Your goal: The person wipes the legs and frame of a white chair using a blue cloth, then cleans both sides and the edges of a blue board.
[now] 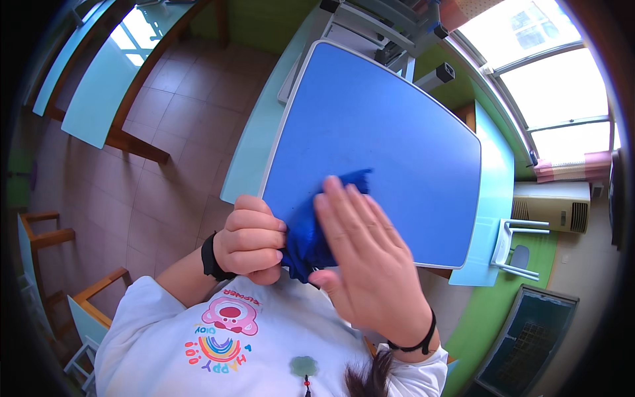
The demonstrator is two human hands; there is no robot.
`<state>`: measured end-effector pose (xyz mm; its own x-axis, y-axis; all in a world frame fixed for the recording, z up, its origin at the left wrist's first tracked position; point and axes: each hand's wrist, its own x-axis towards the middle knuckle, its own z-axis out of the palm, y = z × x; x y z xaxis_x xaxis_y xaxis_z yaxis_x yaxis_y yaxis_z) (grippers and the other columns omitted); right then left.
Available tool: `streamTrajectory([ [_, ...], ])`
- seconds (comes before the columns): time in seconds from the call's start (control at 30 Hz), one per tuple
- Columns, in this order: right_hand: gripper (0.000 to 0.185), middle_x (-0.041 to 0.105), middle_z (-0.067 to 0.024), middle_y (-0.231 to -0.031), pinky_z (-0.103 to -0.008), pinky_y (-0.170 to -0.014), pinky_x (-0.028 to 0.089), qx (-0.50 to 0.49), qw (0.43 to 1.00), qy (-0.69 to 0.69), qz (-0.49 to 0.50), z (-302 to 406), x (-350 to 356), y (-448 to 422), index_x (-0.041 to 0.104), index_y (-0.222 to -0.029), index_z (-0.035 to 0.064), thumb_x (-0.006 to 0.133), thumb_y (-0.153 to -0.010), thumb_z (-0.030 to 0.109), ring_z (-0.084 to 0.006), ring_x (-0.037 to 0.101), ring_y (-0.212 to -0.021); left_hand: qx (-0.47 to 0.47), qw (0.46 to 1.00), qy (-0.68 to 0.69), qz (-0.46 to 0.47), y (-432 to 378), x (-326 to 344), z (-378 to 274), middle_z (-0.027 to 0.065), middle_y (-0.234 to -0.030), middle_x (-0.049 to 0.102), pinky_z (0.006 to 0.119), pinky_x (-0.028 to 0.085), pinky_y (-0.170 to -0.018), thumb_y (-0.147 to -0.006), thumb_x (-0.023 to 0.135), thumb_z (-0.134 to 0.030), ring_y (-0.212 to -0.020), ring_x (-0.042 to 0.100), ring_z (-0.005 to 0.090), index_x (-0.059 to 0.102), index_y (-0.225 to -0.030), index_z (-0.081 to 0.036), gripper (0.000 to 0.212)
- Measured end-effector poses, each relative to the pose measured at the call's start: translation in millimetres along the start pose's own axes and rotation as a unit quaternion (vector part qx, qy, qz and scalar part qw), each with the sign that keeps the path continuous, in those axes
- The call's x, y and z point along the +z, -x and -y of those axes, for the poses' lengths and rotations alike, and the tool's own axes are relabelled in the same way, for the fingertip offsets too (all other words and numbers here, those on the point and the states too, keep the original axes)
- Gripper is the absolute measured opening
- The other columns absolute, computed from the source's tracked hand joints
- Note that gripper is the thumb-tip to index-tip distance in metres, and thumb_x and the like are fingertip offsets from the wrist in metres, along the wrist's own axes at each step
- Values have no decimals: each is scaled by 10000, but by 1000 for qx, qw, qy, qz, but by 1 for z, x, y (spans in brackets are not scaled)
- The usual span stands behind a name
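Observation:
A blue tabletop (392, 124) with a pale rim lies before me. My left hand (253, 240) is curled around its near left edge, fingertips on top, close against a crumpled dark blue cloth (305, 238). What lies under those fingers is partly hidden. Flat over the cloth's right side, my right hand (367, 248) has its fingers stretched out and its thumb apart. Its fingertips are slightly blurred. A frayed end of the cloth pokes out beyond them onto the tabletop. Small dark specks show on the blue surface near the cloth.
A pale teal table (248, 154) extends beneath the blue tabletop. Grey metal furniture legs (397, 34) stick up behind it. Another teal table (104, 104) stands across the tiled floor (163, 119). At right are a white chair (503, 243), an air conditioner (550, 206) and windows (555, 89).

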<state>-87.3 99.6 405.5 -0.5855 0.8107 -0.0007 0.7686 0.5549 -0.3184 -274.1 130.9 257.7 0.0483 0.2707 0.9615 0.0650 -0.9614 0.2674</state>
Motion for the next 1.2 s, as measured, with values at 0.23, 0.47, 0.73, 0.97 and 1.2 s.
streamTrajectory([
  [0.23, 709, 379, -260, -1496, -458, -1168, 250, 36, 996, 71, -42, -9, 12, -29, 402, -1414, -89, 548, -944, 420, -383, 387, -1382, -2, 1000, -2, -27, 2, 7, 1, 44, -965, 622, 359, 465, -749, -944, 525, -191, -887, 587, 223, 523, -977, -122, 77],
  [0.47, 792, 349, -331, -1481, -490, -1169, 230, 76, 992, 91, 29, 11, -1, 5, 365, -1401, -148, 517, -957, 489, -453, 363, -1376, -14, 1000, 4, -28, 2, 9, 1, 33, -926, 622, 331, 437, -714, -996, 558, -348, -837, 578, 190, 510, -1058, -131, 231],
  [0.73, 704, 303, -328, -1508, -482, -1183, 205, -13, 999, 19, 26, 4, 6, -28, 313, -1437, -137, 505, -968, 351, -443, 305, -1415, -25, 999, 42, -1, -2, 1, 1, 57, -954, 643, 384, 492, -782, -974, 590, -259, -893, 606, 235, 564, -1074, -94, 195],
  [0.97, 604, 211, -252, -1584, -408, -1212, 117, 95, 995, 25, 10, -3, 8, -30, 269, -1505, -51, 363, -1008, 280, -362, 166, -1494, -20, 997, 66, 30, -2, -3, 4, 78, -992, 648, 401, 492, -792, -953, 618, -302, -910, 605, 251, 576, -1047, -80, 245],
  [1.2, 579, 245, -232, -1578, -404, -1211, 154, -29, 998, 11, 54, 7, 0, -52, 280, -1493, -61, 370, -1011, 249, -331, 212, -1483, 19, 998, 53, 13, 4, 1, 3, 89, -982, 633, 423, 491, -818, -927, 650, -300, -937, 592, 284, 544, -959, -76, 250],
])
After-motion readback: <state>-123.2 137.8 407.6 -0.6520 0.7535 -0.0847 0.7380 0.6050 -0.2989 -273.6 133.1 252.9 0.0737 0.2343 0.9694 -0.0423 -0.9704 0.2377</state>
